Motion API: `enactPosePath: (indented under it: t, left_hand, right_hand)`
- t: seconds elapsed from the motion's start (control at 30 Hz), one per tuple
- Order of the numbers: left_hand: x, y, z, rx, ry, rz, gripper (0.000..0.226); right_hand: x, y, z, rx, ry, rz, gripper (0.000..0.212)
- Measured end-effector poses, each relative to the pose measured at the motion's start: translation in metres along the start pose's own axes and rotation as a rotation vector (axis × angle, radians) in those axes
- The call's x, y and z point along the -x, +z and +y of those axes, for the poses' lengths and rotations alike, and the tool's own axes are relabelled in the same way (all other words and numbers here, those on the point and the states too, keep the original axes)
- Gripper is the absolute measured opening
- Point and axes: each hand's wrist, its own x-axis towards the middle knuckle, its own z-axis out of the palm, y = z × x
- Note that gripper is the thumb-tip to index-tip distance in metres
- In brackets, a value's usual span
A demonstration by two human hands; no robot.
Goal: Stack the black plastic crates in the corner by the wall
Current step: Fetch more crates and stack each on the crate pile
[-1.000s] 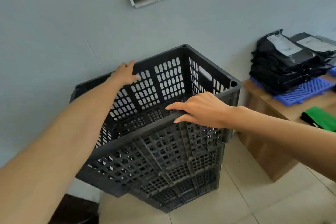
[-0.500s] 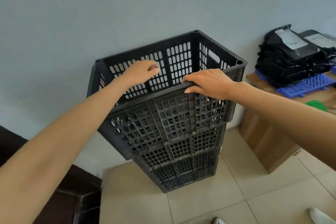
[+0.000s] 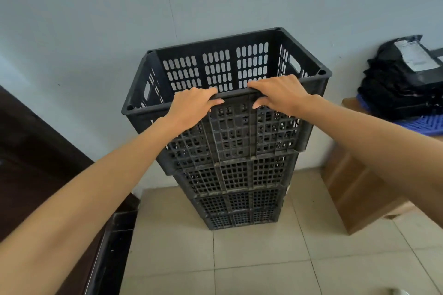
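A stack of black plastic crates [image 3: 236, 182] stands on the tiled floor against the pale blue wall. The top crate [image 3: 220, 72] sits level on the stack, its open side up and nothing inside. My left hand [image 3: 191, 106] grips the near rim of the top crate, fingers curled over the edge. Just to its right, my right hand [image 3: 280, 93] holds the same rim, fingers over the top and thumb on the outer face.
A cardboard box [image 3: 359, 189] stands right of the stack, with a blue pallet [image 3: 422, 124] and black parcel bags [image 3: 402, 79] on top. Dark wooden furniture [image 3: 36, 163] fills the left side. Beige floor tiles [image 3: 251, 266] lie in front.
The top crate went from tilted to level on the stack. My left hand moved from the far wall of the crate to the near rim. The camera stepped back.
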Motion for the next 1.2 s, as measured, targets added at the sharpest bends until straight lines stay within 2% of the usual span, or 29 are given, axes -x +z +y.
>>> enactPosePath:
  t: [0.3,0.63,0.83,1.2]
  left_hand:
    - [-0.012,0.012,-0.022,-0.055,-0.014,0.026,0.041]
    - [-0.008,0.015,-0.020,-0.035,-0.035,0.030,0.041]
    - [-0.011,0.017,-0.015,-0.018,-0.044,0.049,0.036]
    - [-0.009,0.016,-0.007,-0.083,-0.023,0.095,0.042]
  right_hand:
    - [-0.018,0.017,-0.003,-0.014,0.022,0.073,0.035]
    - [-0.015,0.011,0.006,-0.007,-0.037,0.012,0.043]
    - [-0.015,0.009,0.010,-0.005,-0.043,-0.014,0.040]
    - [-0.007,0.011,0.009,-0.043,-0.004,0.037,0.033]
